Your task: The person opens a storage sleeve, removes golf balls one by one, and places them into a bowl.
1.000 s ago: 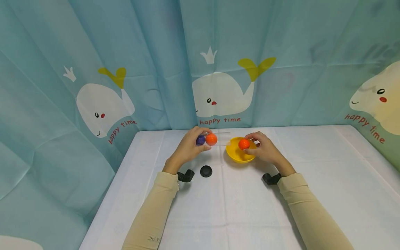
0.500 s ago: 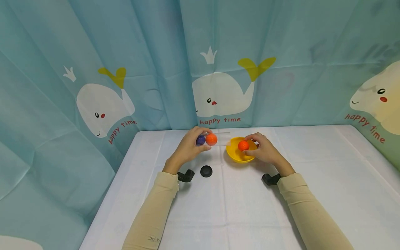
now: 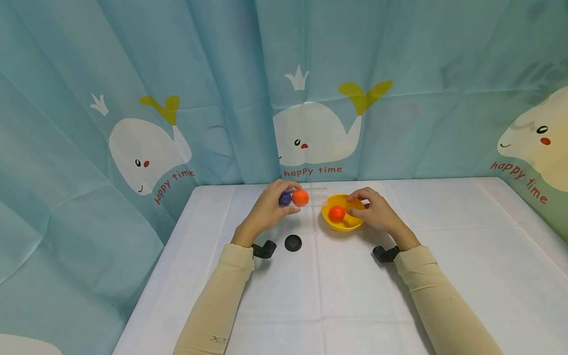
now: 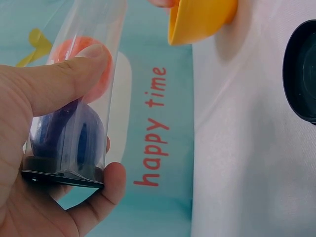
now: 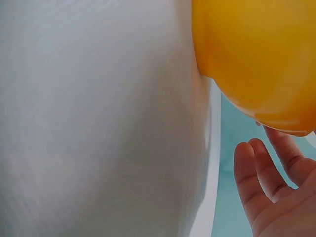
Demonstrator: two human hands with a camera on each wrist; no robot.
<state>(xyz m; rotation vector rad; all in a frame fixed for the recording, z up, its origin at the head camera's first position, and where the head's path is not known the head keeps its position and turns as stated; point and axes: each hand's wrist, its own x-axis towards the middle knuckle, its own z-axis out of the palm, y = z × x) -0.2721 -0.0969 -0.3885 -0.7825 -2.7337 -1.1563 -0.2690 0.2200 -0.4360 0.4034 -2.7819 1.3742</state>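
My left hand (image 3: pixel 267 206) grips a clear tube (image 3: pixel 317 197) lying sideways above the table. Inside it, a purple ball (image 3: pixel 285 198) sits by the black end cap (image 4: pixel 64 178), with an orange ball (image 3: pixel 300 197) beside it. The tube's other end points right, towards a yellow bowl (image 3: pixel 340 229). A second orange ball (image 3: pixel 337 214) lies in the bowl, left of my right hand's fingertips. That right hand (image 3: pixel 376 212) is over the bowl's right side, thumb and fingers spread apart. In the right wrist view, the bowl (image 5: pixel 256 54) hides part of its fingers.
A round black lid (image 3: pixel 293 243) lies on the white-covered table (image 3: pixel 284 291), nearer me than the tube. Behind the table hangs a blue curtain (image 3: pixel 239 123) with whale prints. Black camera mounts (image 3: pixel 265 250) jut out from both wrists.
My right hand has let go of the orange ball, which has moved left and towards me in the bowl. The left hand and tube have stayed in place.
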